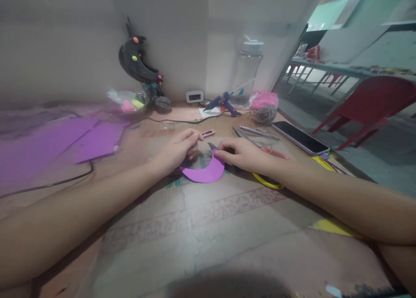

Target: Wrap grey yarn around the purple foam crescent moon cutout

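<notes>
Crescent (203,175) seems mid-adjustment: right hand (239,153) pinches one tip; left hand (185,145) curls, hold unclear; next move needs steadiness.

Dim, hazy; brightest at top right; purple sheets (99,142) blurred; soft shadow (227,285) bottom centre.

Left forearm (87,207) and right forearm (338,185) both bare, slim, smooth-outlined; taper to narrow wrists, thicken toward the near-left and near-right edges. Bare left hand (183,146) and bare right hand (242,154): slender fingers, softly rounded knuckles. Nail detail too small to tell. Body strip (398,261) under right forearm, near right: part unclear.
</notes>
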